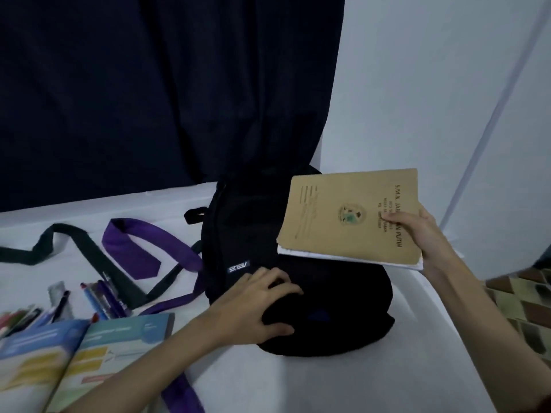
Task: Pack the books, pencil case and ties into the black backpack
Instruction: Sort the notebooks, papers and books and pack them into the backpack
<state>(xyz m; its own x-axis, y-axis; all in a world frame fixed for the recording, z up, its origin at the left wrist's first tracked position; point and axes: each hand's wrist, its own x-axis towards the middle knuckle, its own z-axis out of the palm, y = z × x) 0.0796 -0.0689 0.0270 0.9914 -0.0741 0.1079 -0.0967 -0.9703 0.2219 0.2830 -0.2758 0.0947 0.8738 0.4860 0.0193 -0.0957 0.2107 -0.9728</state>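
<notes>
Backpack (235, 234) is sitting mid-frame on the white surface (417, 338), black on black, so I can't tell whether a zip is open or where the opening is. Only readable mark on it is a small white "ASUS" tag, upside down from here.

Left hand (256, 305) is lying on the bag's near end, fingers curled and digging into the fabric; fingertips are fading into the dark cloth.

Right hand (417, 234) is pinching a tan exercise book (343, 216) by its right edge, holding it above the bag, right of centre. Cover text is partly hidden by the thumb: "S.M.K. JA… PUTIH" plus a crest; smaller lines are unreadable.

Purple tie (149, 248) and dark green tie (74, 242) are lying left of the bag, both running out of frame. Pens (101, 296) are blurring at lower left. Two teal books (89, 353) are getting cut off by the bottom-left corner, print illegible. Pencil case: can't make one out.
</notes>
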